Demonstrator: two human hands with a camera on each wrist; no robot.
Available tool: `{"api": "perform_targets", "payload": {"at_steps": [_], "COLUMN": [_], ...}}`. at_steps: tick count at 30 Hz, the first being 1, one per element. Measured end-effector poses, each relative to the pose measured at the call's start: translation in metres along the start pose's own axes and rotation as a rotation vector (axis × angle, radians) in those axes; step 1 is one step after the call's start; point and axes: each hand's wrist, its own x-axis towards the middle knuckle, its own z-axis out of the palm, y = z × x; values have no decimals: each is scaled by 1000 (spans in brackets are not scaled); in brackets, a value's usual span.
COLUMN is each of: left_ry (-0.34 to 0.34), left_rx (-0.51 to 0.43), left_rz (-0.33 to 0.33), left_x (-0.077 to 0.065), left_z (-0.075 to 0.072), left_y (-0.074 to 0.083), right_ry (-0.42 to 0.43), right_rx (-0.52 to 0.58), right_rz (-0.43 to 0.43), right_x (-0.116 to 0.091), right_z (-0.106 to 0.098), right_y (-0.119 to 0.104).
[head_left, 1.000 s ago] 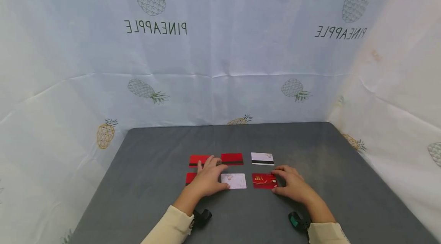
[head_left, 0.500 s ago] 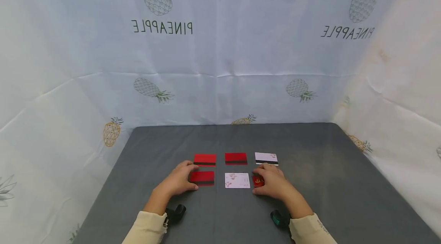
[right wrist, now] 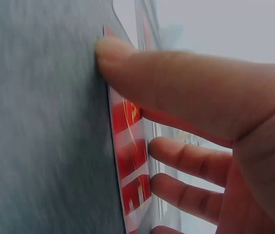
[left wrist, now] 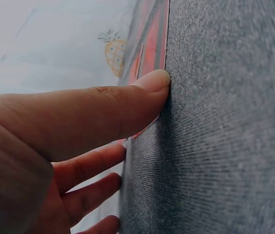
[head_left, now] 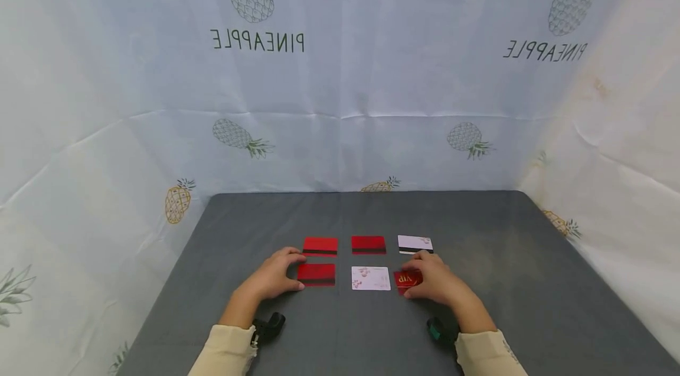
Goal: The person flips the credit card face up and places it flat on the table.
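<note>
Red VIP card point(head_left: 406, 280) lies partly beneath the right hand point(head_left: 438, 283)

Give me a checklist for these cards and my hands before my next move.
1. Left hand at left end of near red striped card: ok.
2. Near white flowered card untouched: ok.
3. Gap between it and VIP card: ok, narrow but visible.
4. VIP card's face fully visible: not ok; right hand covers its right end.
5. Far white card clear of right hand: cannot tell; they overlap in the head view.
</note>
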Motion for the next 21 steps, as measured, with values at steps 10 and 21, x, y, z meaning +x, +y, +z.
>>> {"api": "perform_targets", "payload": {"at_steps": [10, 21], "left_ry": [0, 44], "left_rx": [11, -6], "left_rz": [-20, 2], "left_x": [0, 2], "left_z": [-4, 0], "left_y": [-2, -2], "right_ry": [15, 25], "right_rx": [-76, 8], "right_rz": [15, -236], "right_x": [4, 41], "right_z": [-4, 39], "right_y": [-5, -98]}}
